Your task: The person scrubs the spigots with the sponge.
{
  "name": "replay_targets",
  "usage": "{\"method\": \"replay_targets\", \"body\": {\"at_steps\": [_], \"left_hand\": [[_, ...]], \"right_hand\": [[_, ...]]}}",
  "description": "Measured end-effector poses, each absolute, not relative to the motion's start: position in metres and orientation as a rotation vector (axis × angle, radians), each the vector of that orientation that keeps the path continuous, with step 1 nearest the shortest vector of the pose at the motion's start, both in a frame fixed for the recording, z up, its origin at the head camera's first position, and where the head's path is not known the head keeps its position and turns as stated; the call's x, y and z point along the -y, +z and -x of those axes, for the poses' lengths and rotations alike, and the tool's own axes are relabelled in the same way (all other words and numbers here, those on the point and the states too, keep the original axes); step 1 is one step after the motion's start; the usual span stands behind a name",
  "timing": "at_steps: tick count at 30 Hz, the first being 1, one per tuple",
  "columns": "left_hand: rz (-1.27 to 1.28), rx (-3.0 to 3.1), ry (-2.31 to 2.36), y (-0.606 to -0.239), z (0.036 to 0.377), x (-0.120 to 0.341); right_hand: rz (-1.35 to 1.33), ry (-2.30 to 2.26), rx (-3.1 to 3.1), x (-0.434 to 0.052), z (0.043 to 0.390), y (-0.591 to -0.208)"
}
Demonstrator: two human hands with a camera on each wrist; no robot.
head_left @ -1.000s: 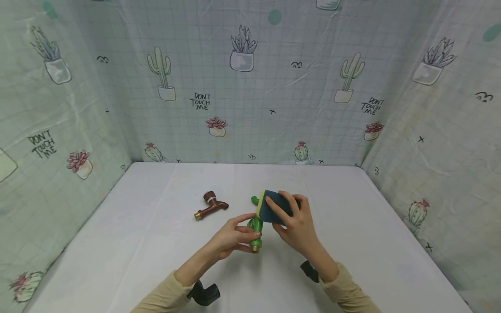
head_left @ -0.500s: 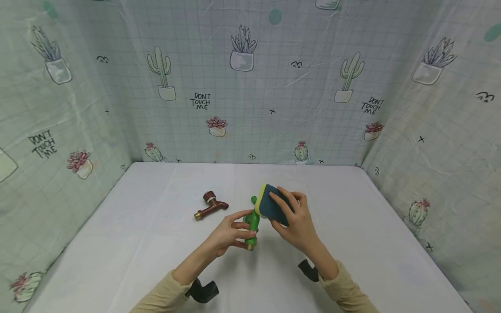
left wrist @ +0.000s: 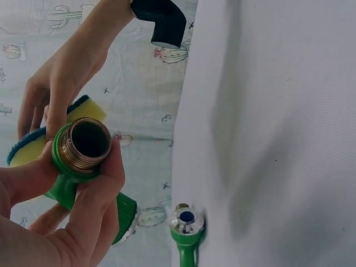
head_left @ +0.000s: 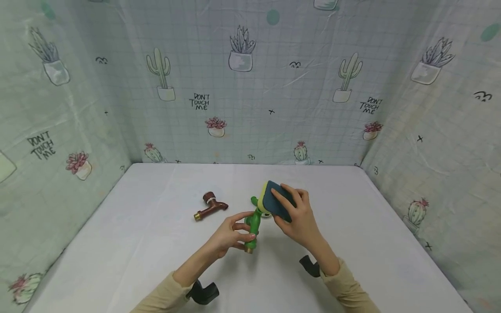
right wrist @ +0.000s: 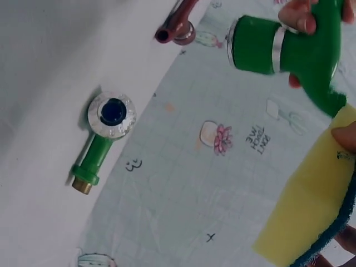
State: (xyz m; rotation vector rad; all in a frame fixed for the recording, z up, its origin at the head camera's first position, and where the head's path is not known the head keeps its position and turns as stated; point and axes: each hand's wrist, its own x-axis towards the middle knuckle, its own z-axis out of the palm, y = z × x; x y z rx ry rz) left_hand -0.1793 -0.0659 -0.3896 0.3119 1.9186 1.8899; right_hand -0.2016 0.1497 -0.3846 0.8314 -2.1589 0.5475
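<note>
A person's left hand (head_left: 231, 232) grips a green tap (head_left: 253, 224) above the white table (head_left: 117, 243), brass end towards them. Their right hand (head_left: 299, 217) pinches a sponge (head_left: 274, 202) against the tap's far end, seemingly mid-wipe; next likely needs turning the tap. Since a second ago, the sponge has slid up and farther from the person.

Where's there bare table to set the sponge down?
Right of the right hand, the white table is bare to the curtain wall. The far left corner is bare too. Crowded: centre, around the green tap, brown tap and sponge.
</note>
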Motion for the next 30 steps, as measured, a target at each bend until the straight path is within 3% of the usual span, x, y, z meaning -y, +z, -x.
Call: {"method": "replay_targets", "body": {"at_steps": [30], "left_hand": [[-0.385,-1.857,1.913,-0.389,0.178,0.068]], "right_hand": [[-1.013,0.798,2.205,-0.150,0.198,-0.400]]}}
